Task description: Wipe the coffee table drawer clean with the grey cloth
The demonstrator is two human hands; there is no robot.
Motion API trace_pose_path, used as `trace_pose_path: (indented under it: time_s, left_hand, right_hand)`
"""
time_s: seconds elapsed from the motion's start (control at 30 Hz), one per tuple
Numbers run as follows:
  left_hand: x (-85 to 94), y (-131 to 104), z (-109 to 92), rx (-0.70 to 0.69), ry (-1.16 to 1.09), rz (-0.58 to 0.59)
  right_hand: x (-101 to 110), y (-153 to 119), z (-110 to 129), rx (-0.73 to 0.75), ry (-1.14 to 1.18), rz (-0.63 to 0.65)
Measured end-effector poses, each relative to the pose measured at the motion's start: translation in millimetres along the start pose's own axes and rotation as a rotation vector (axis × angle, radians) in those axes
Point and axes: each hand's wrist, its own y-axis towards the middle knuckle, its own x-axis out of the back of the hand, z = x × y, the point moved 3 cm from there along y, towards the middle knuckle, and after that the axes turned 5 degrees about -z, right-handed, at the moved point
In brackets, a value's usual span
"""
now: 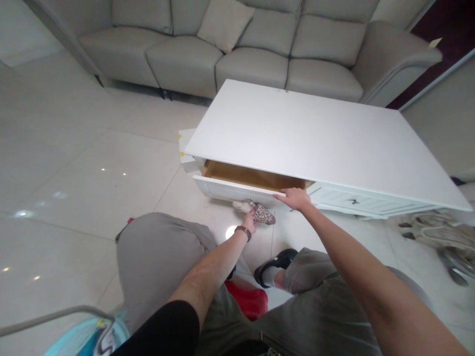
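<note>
A white coffee table (315,133) stands in front of me with its left drawer (226,189) pulled partly out, showing a bare wooden inside. My left hand (249,222) is closed on a brown-and-white patterned cloth (264,214), held against or just in front of the lower drawer front. The cloth hides part of the front there. My right hand (296,199) grips the top edge of the drawer front near its right end, fingers hooked over the rim.
A grey sofa (256,69) with a loose cushion (225,24) runs behind the table. A closed drawer with a dark knob (355,201) is on the right. Below me is a red stool (248,300). A light-blue bucket (89,338) stands lower left; blurred items (441,230) lie at right.
</note>
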Motion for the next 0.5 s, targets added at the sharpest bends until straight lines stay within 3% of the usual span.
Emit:
trace_pose_path:
  time_s: [0.13, 0.27, 0.37, 0.5]
  left_hand:
    - [-40.2, -28, 40, 0.1, 0.037, 0.14]
    - [-76.1, -66, 60, 0.118, 0.012, 0.277]
    - [-88.6, -91, 58, 0.097, -0.005, 0.355]
    - [-79.1, -101, 31, 0.032, -0.028, 0.311]
  right_hand:
    - [-3, 3, -8, -0.003, 0.132, -0.022]
    - [-10, 14, -22, -0.019, 0.389, -0.047]
    - [-17, 24, -31, -0.03, 0.65, -0.018]
    - [-22, 33, -37, -0.015, 0.88, -0.002]
